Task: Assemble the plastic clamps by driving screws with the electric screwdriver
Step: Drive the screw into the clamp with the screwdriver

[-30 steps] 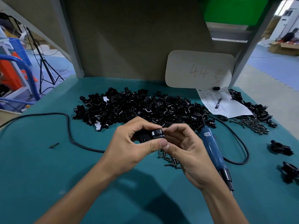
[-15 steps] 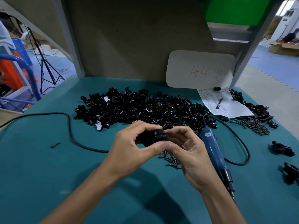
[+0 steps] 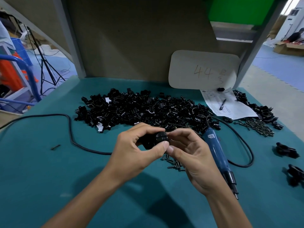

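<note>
Over the middle of the teal table my left hand (image 3: 136, 152) and my right hand (image 3: 190, 153) both pinch one black plastic clamp (image 3: 158, 139), thumbs meeting under it. The blue electric screwdriver (image 3: 218, 153) lies on the table just right of my right hand, tip toward me, untouched. A small heap of loose screws (image 3: 174, 162) sits under the hands. A large pile of black clamp parts (image 3: 144, 111) spreads behind the hands.
More screws (image 3: 256, 127) and clamp parts (image 3: 263, 111) lie at the right, with two finished clamps (image 3: 286, 149) near the right edge. A paper sheet with a pen (image 3: 227, 104) and a card marked 44 (image 3: 204, 69) stand at the back. A black cable (image 3: 70, 129) loops left.
The clamp has been turned a little between my fingers. Both hands stay in the same spot above the screws; the screwdriver has not moved.
</note>
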`<action>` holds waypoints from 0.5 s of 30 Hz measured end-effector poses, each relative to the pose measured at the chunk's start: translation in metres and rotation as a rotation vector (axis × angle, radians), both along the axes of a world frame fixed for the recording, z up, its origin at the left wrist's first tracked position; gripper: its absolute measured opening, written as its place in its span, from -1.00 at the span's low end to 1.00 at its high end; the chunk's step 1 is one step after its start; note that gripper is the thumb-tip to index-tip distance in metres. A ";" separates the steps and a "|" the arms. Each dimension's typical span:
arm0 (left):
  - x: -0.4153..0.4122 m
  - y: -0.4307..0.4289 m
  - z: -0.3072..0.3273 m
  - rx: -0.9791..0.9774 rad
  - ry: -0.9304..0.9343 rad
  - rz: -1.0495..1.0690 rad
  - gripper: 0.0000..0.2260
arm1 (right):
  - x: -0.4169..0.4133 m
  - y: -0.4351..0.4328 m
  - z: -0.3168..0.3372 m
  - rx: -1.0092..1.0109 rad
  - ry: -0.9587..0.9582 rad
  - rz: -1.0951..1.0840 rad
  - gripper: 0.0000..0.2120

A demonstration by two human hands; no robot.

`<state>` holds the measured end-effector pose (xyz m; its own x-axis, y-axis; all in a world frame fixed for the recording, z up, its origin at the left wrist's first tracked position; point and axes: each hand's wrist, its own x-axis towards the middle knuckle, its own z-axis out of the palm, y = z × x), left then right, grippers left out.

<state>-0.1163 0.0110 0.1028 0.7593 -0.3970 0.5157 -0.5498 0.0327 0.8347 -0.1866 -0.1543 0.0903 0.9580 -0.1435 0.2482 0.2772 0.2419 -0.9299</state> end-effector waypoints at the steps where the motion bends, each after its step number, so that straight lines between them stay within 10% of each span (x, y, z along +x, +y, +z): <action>1: 0.000 0.000 -0.001 -0.002 -0.003 0.001 -0.78 | 0.000 0.001 -0.001 0.002 -0.002 -0.002 -0.73; 9: 0.003 0.001 -0.006 0.012 0.010 0.011 -0.78 | 0.004 -0.024 -0.011 -0.132 0.094 0.081 -0.65; 15: 0.018 0.008 -0.014 0.023 0.060 0.066 -0.81 | 0.016 -0.062 -0.056 -1.344 0.467 -0.113 -0.64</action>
